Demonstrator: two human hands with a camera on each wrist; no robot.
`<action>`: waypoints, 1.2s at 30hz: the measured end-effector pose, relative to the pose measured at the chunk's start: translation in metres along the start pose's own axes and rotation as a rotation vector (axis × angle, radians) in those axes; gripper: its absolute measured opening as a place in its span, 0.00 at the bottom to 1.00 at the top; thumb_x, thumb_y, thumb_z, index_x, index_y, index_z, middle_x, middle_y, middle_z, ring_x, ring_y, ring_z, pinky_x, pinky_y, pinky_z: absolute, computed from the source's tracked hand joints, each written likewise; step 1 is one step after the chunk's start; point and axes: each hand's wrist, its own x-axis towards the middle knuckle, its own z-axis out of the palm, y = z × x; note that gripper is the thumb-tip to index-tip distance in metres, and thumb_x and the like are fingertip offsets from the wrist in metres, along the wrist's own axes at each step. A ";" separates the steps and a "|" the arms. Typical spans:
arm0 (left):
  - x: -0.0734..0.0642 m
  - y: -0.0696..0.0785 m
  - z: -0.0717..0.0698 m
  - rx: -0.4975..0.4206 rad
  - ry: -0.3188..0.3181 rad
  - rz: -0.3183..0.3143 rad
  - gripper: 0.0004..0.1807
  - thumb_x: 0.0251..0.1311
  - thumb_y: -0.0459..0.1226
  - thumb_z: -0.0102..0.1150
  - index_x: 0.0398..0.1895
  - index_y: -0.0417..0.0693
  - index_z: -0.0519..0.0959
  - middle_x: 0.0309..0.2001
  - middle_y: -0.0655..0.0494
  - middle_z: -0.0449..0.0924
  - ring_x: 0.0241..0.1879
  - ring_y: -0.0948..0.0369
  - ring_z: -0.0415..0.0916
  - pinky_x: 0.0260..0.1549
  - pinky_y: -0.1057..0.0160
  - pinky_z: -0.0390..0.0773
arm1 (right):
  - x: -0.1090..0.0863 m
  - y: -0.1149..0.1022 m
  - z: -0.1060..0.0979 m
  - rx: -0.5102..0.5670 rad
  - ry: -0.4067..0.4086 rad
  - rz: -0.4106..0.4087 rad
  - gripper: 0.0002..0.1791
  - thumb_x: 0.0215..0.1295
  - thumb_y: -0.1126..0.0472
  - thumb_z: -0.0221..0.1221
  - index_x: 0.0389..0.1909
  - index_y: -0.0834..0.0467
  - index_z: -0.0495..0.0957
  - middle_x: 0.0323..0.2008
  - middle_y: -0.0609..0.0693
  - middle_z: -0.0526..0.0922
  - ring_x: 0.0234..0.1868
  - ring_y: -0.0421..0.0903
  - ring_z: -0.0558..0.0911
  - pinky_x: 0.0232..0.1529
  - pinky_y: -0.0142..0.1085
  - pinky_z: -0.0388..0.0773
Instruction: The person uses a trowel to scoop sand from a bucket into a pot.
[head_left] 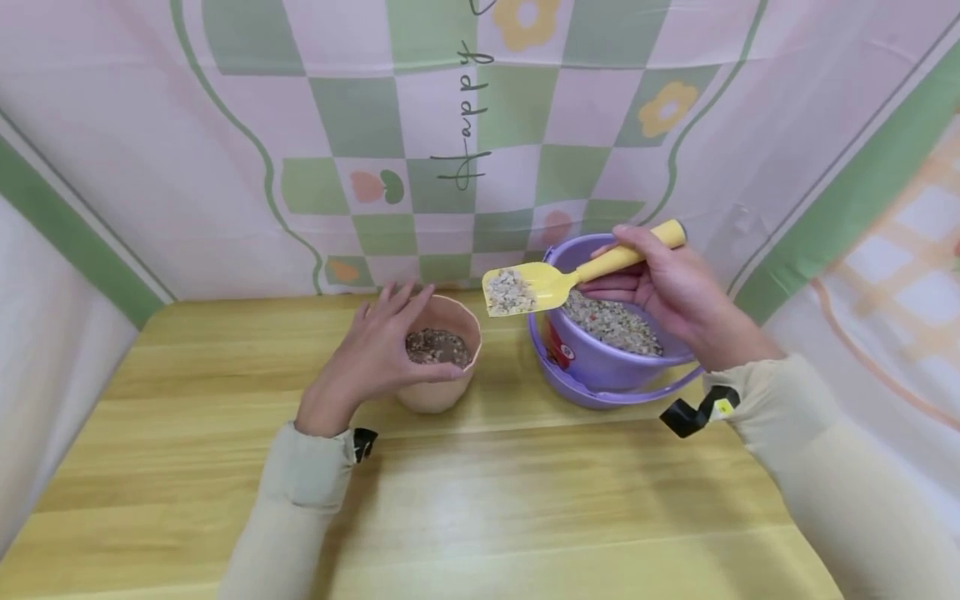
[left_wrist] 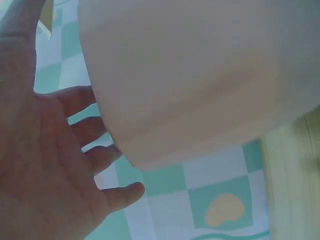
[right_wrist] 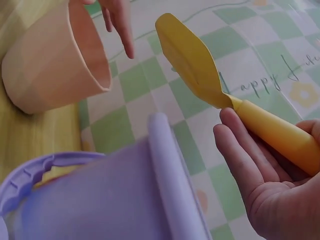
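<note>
My left hand [head_left: 375, 354] holds a peach-coloured flowerpot [head_left: 433, 397], its thumb across the near rim and fingers spread along the far left side. Dark, grainy soil [head_left: 435, 343] lies inside. In the left wrist view the fingers reach behind the pot wall [left_wrist: 185, 85]. With the right hand [head_left: 678, 292] I grip the yellow handle of a small garden shovel [head_left: 553, 286]. Its blade carries pale gravel [head_left: 510, 292] and hovers between pot and bucket. Beneath that hand stands a purple bucket [head_left: 600, 373], partly filled with similar gravel [head_left: 615, 327].
The bucket's purple handle [head_left: 660, 393] hangs down in front of it. Pot and bucket stand near the back edge of a wooden table [head_left: 450, 500]. Behind rises a green-and-white checked cloth [head_left: 442, 108]; more cloth hangs on both sides.
</note>
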 end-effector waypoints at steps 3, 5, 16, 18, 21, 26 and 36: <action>-0.004 -0.006 0.000 -0.013 -0.020 -0.023 0.68 0.39 0.73 0.68 0.80 0.53 0.50 0.80 0.45 0.37 0.78 0.49 0.32 0.71 0.36 0.43 | 0.002 0.006 0.004 -0.035 0.019 -0.002 0.13 0.74 0.60 0.57 0.39 0.68 0.82 0.38 0.67 0.86 0.39 0.62 0.87 0.45 0.53 0.82; -0.006 -0.010 0.002 -0.042 -0.035 -0.047 0.71 0.36 0.72 0.71 0.81 0.53 0.48 0.80 0.44 0.34 0.78 0.48 0.33 0.72 0.38 0.46 | 0.004 0.010 0.007 -0.055 0.010 -0.001 0.14 0.75 0.60 0.56 0.39 0.68 0.83 0.38 0.67 0.86 0.39 0.62 0.87 0.44 0.52 0.82; -0.011 -0.018 0.008 -0.157 -0.052 -0.110 0.78 0.37 0.69 0.73 0.79 0.41 0.35 0.79 0.40 0.28 0.78 0.49 0.34 0.73 0.49 0.49 | 0.014 0.022 0.028 -0.114 -0.017 -0.031 0.15 0.74 0.59 0.56 0.38 0.68 0.83 0.34 0.65 0.87 0.36 0.60 0.88 0.41 0.49 0.83; -0.011 -0.018 0.008 -0.176 -0.055 -0.121 0.79 0.37 0.69 0.73 0.79 0.41 0.33 0.79 0.41 0.26 0.78 0.50 0.33 0.73 0.49 0.48 | 0.016 0.025 0.032 -0.127 -0.007 -0.033 0.14 0.74 0.60 0.56 0.37 0.68 0.83 0.34 0.64 0.87 0.36 0.60 0.88 0.41 0.48 0.84; -0.012 -0.019 0.008 -0.182 -0.056 -0.134 0.80 0.36 0.70 0.72 0.79 0.42 0.31 0.79 0.43 0.26 0.78 0.51 0.32 0.74 0.50 0.47 | 0.020 0.030 0.037 -0.140 -0.002 -0.026 0.14 0.74 0.60 0.57 0.36 0.68 0.83 0.33 0.64 0.87 0.36 0.60 0.88 0.41 0.48 0.83; -0.013 -0.023 0.011 -0.164 -0.041 -0.129 0.80 0.36 0.72 0.70 0.79 0.42 0.33 0.80 0.44 0.28 0.78 0.51 0.34 0.73 0.50 0.48 | 0.025 0.038 0.045 -0.196 0.010 -0.030 0.15 0.73 0.59 0.57 0.35 0.70 0.81 0.32 0.63 0.87 0.35 0.59 0.88 0.41 0.47 0.83; -0.013 -0.028 0.017 -0.107 -0.054 -0.115 0.77 0.40 0.73 0.67 0.79 0.42 0.33 0.80 0.44 0.27 0.78 0.49 0.32 0.73 0.48 0.46 | 0.031 0.055 0.059 -0.478 0.114 -0.126 0.17 0.70 0.56 0.61 0.36 0.69 0.82 0.29 0.57 0.88 0.31 0.52 0.89 0.37 0.44 0.84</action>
